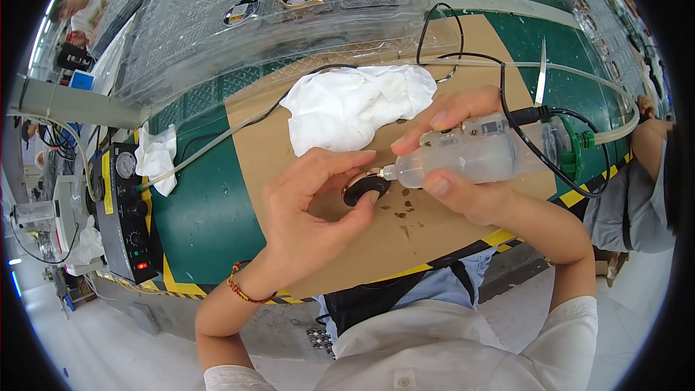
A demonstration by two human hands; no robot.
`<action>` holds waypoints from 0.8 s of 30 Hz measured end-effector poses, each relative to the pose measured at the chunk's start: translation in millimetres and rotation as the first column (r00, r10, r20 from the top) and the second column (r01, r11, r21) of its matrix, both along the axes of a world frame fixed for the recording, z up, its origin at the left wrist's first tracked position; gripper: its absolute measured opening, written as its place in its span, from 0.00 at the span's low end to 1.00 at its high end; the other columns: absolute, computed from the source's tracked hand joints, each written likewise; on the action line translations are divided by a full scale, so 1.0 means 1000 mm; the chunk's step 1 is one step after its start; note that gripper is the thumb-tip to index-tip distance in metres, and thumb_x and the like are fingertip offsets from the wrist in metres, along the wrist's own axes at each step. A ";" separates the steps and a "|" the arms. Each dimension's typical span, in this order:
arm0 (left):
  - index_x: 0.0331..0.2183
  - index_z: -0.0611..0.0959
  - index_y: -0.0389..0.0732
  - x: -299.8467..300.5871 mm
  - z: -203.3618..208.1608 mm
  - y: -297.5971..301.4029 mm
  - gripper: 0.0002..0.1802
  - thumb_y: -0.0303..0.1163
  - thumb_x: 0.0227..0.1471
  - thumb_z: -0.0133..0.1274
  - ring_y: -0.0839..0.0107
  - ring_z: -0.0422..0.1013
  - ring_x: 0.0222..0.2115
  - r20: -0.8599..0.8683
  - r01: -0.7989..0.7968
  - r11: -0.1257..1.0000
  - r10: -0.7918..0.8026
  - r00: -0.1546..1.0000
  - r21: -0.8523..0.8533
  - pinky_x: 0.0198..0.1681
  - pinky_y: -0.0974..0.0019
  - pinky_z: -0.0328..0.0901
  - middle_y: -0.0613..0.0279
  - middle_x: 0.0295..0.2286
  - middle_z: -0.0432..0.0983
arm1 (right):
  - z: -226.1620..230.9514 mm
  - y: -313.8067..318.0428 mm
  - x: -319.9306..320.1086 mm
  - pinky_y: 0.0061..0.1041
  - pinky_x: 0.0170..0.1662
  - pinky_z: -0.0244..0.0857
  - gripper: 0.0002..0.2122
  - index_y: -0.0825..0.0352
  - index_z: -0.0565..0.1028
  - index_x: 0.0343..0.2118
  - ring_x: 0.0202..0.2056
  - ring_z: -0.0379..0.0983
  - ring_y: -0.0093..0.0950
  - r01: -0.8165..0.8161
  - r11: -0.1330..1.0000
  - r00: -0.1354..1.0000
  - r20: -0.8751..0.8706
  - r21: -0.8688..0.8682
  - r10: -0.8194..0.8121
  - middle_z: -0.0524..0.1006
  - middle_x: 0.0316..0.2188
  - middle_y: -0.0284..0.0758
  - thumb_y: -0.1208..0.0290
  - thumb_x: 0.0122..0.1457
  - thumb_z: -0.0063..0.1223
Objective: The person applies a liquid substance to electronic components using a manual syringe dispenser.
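Between the thumb and fingers of my left hand (308,206) is a small round black part (367,188) with a copper-coloured edge, held tilted above brown cardboard (405,246). My right hand (470,188) is wrapped round a translucent dispensing syringe (470,156), which lies nearly level with its nozzle pointing left. The nozzle tip meets or nearly meets the upper rim of the round part; I cannot tell if they touch. A green cap (572,146) closes the syringe's back end, where a clear hose and a black cable join. Dark spots mark the cardboard below.
White crumpled wipes (355,105) lie just beyond my hands. A black dispenser controller (124,210) with a gauge stands at left. Clear plastic trays (289,29) holding round parts are stacked behind. Tweezers (541,76) lie at right. Other people sit at far left and right.
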State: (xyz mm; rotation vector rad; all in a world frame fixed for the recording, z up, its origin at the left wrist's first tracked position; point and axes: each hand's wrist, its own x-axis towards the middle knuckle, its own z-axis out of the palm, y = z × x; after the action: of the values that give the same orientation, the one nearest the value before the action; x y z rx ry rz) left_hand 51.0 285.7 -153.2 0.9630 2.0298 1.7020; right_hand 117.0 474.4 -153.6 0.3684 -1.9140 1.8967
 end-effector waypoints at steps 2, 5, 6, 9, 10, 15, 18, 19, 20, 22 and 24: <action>0.36 0.78 0.34 0.000 0.001 0.001 0.18 0.17 0.36 0.56 0.74 0.72 0.32 0.001 0.005 1.000 -0.005 1.000 0.006 0.38 0.73 0.68 0.60 0.31 0.73 | 0.000 -0.002 0.000 0.20 0.35 0.66 0.17 0.69 0.66 0.37 0.33 0.72 0.22 0.010 1.000 1.000 -0.009 -0.018 -0.010 0.75 0.29 0.37 0.74 0.45 0.60; 0.37 0.78 0.34 0.000 0.001 0.000 0.18 0.17 0.36 0.56 0.75 0.72 0.33 0.006 0.014 1.000 -0.014 1.000 -0.013 0.38 0.74 0.68 0.60 0.31 0.73 | 0.001 0.000 0.000 0.20 0.35 0.66 0.17 0.69 0.65 0.37 0.33 0.72 0.22 0.001 1.000 1.000 -0.003 -0.019 -0.001 0.75 0.29 0.37 0.75 0.45 0.60; 0.37 0.78 0.34 0.000 0.001 0.000 0.18 0.17 0.36 0.56 0.75 0.72 0.33 0.006 0.014 1.000 -0.014 1.000 -0.013 0.38 0.74 0.68 0.60 0.31 0.73 | 0.001 0.001 0.000 0.21 0.35 0.66 0.17 0.69 0.65 0.37 0.33 0.72 0.22 -0.018 1.000 1.000 0.012 -0.001 0.018 0.75 0.29 0.37 0.75 0.45 0.59; 0.35 0.78 0.34 0.001 0.001 0.000 0.17 0.16 0.36 0.55 0.75 0.72 0.32 0.014 0.012 1.000 -0.012 1.000 -0.011 0.38 0.75 0.68 0.61 0.31 0.72 | 0.000 -0.003 0.001 0.21 0.36 0.67 0.17 0.69 0.64 0.37 0.33 0.73 0.23 -0.005 0.997 1.000 -0.005 -0.072 0.004 0.74 0.30 0.38 0.76 0.45 0.59; 0.34 0.78 0.33 0.001 0.002 0.000 0.16 0.16 0.37 0.55 0.76 0.73 0.32 0.047 0.012 1.000 -0.011 0.999 -0.009 0.38 0.75 0.68 0.61 0.31 0.72 | 0.000 -0.005 0.001 0.21 0.36 0.67 0.17 0.69 0.64 0.37 0.33 0.73 0.23 -0.004 0.997 1.000 -0.005 -0.072 0.004 0.74 0.30 0.38 0.76 0.45 0.59; 0.30 0.77 0.31 0.001 0.000 -0.001 0.12 0.17 0.37 0.56 0.77 0.73 0.30 0.139 0.000 1.000 -0.003 0.990 0.022 0.37 0.75 0.68 0.60 0.29 0.73 | 0.001 -0.003 0.002 0.22 0.36 0.67 0.18 0.68 0.63 0.38 0.34 0.73 0.23 -0.013 0.996 1.000 0.017 -0.088 0.015 0.74 0.30 0.39 0.76 0.46 0.59; 0.29 0.77 0.32 -0.002 -0.001 -0.002 0.10 0.17 0.37 0.56 0.77 0.72 0.29 0.055 0.023 1.000 -0.024 0.998 0.014 0.36 0.74 0.68 0.61 0.27 0.74 | 0.001 -0.001 0.002 0.22 0.36 0.68 0.18 0.68 0.63 0.38 0.35 0.72 0.23 -0.034 0.998 0.999 0.012 -0.051 0.035 0.74 0.30 0.39 0.76 0.46 0.59; 0.29 0.77 0.32 -0.002 0.002 -0.002 0.10 0.18 0.37 0.56 0.78 0.72 0.29 0.072 0.019 1.000 -0.018 0.997 -0.015 0.36 0.74 0.68 0.61 0.27 0.74 | 0.001 0.000 0.003 0.22 0.36 0.68 0.18 0.68 0.63 0.38 0.35 0.72 0.23 -0.033 0.998 0.999 0.012 -0.051 0.034 0.74 0.30 0.39 0.76 0.46 0.59; 0.28 0.77 0.33 -0.002 0.003 -0.002 0.09 0.18 0.37 0.56 0.78 0.71 0.28 0.087 0.015 0.999 -0.011 0.996 -0.045 0.35 0.74 0.68 0.62 0.26 0.75 | 0.001 0.000 0.003 0.23 0.36 0.68 0.18 0.68 0.63 0.38 0.35 0.72 0.23 -0.038 0.998 0.999 0.002 -0.048 0.038 0.74 0.30 0.39 0.76 0.46 0.59; 0.28 0.77 0.33 -0.001 0.004 -0.002 0.09 0.18 0.38 0.56 0.79 0.71 0.28 0.121 0.010 0.999 -0.006 0.993 -0.034 0.35 0.74 0.67 0.63 0.26 0.75 | 0.001 -0.001 0.004 0.23 0.36 0.68 0.19 0.67 0.62 0.38 0.35 0.72 0.23 -0.040 0.998 0.999 -0.010 -0.045 0.040 0.74 0.31 0.40 0.76 0.46 0.59; 0.28 0.77 0.33 0.000 0.004 -0.001 0.09 0.18 0.38 0.56 0.79 0.71 0.28 0.155 0.003 1.000 0.000 0.988 -0.023 0.36 0.74 0.67 0.63 0.26 0.75 | 0.002 -0.003 0.005 0.23 0.36 0.68 0.19 0.67 0.61 0.39 0.35 0.72 0.24 -0.042 0.993 0.999 0.023 -0.111 0.045 0.74 0.31 0.40 0.76 0.46 0.59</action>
State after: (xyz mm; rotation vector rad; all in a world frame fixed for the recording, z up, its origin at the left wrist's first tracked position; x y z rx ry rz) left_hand 50.6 284.8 -149.2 0.7982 1.9441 1.6924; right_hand 121.9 471.5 -151.2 0.3567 -1.8212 2.0346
